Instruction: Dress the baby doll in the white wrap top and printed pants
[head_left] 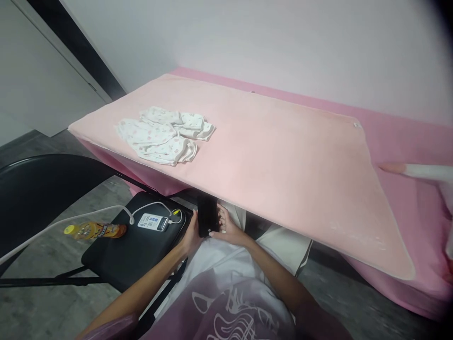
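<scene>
**Two-handed hold on the phone (207, 217)**

Read clock positions from the centre of your view.

Container: the bottle (106, 230) is between 8 and 9 o'clock, its base on the black chair seat (138, 259). Its yellow cap (70, 230) points to 9 o'clock; whether the bottle stands or lies cannot be told. Amber-brown liquid shows through the clear wall, partly behind the label.

The phone is at 7 o'clock, by the near edge of the desk (290, 151), close to your lap. It is black and rectangular, with a dark face and a small pale mark at its lower end. Your left grip (191, 232) is curled along its 9 o'clock side. Your right grip (229, 228) bears on its 3 o'clock side, thumb at the lower end. Both are drawn in to the phone's width.

At 8 o'clock, beside the bottle, a white device (150, 222) has a white cable (148, 204) attached. At 10 o'clock, white printed garments (155, 137) lie on the pink-covered desk.
</scene>
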A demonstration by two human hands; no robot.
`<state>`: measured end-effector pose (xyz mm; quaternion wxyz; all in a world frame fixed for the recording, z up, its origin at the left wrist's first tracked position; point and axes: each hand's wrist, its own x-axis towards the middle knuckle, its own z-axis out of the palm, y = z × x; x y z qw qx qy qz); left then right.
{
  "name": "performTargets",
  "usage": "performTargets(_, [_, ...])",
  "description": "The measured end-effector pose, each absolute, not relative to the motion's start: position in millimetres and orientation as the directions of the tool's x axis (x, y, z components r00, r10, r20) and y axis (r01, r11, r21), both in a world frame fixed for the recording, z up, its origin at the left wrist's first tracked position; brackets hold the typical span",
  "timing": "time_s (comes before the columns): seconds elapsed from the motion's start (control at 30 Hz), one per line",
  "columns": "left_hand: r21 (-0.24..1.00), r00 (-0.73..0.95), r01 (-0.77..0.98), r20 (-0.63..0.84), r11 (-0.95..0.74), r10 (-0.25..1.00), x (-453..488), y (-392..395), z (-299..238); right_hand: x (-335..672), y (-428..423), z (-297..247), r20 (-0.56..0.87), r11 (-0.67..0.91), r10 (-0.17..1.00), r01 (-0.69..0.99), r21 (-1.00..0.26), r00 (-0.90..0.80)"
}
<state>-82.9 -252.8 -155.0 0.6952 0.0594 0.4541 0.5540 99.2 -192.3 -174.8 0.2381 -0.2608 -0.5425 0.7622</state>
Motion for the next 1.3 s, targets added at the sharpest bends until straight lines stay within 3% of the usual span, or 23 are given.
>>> performTargets(0.2, [0.600,0.008,-0.687,-0.557,0.409,0.830,-76,-253,-148,92,-195,-188,-0.123,-0.238,0.743,-0.088,-0.967,-0.657])
performTargets(0.9, [0.554,0.052,-0.706,-0.582,0.442,0.812,-73,-255,-149,97,-195,-179,-0.168,-0.282,0.711,-0.059,-0.957,-0.682])
performTargets(1.3, [0.523,0.047,-0.734,-0.598,0.434,0.800,-73,-255,-152,96,-194,-189,-0.120,-0.299,0.721,-0.151,-0.942,-0.682])
